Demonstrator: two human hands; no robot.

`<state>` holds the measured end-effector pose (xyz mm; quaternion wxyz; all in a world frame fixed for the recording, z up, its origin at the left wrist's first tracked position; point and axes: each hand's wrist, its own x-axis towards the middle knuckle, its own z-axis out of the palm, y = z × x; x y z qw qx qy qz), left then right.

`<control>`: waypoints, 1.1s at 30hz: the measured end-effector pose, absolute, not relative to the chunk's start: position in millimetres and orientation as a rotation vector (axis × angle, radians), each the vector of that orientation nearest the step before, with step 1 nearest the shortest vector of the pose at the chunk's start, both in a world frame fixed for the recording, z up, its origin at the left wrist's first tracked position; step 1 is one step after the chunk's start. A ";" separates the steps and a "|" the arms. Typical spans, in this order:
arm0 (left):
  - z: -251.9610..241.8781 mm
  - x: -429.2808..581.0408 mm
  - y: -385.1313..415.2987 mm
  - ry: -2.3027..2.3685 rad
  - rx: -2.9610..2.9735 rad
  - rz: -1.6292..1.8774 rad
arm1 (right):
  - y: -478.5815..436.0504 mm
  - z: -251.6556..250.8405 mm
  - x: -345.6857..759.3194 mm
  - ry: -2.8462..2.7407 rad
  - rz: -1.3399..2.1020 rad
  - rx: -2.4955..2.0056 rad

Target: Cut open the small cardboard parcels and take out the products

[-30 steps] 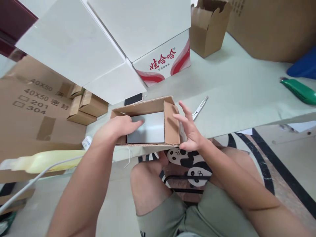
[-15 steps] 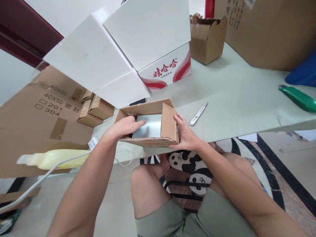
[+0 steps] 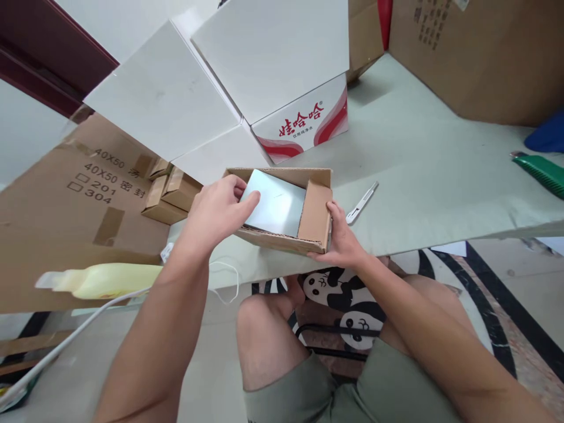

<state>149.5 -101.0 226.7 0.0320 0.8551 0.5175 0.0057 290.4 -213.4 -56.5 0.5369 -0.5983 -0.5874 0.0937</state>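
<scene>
An open brown cardboard box (image 3: 314,214) is near the table's front edge, tilted slightly. Inside it is a pale blue, flat-topped box (image 3: 277,202), its left end raised toward the cardboard rim. My left hand (image 3: 220,208) grips that left end, thumb on the top face and fingers bent over the far side, partly hidden. Around the cardboard box's right end wraps my right hand (image 3: 341,238), fingers at the upper edge and thumb low on the front. A white utility knife (image 3: 362,202) lies on the table just right of this hand.
White cartons (image 3: 304,126) stand behind the box. Small brown boxes (image 3: 165,197) and a large carton (image 3: 118,205) are at left, with a yellow bottle (image 3: 110,281) and white cable. A green-handled tool (image 3: 540,175) lies far right on the tablecloth (image 3: 432,170).
The pale blue box's left end has risen inside the cardboard box, with my left hand on it. The cardboard box has shifted slightly right. Another person's hand at the back is out of sight.
</scene>
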 end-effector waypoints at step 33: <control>196.8 161.5 -75.8 1.460 2.550 -0.631 | -201.0 -47.2 283.6 -1.392 0.204 -1.474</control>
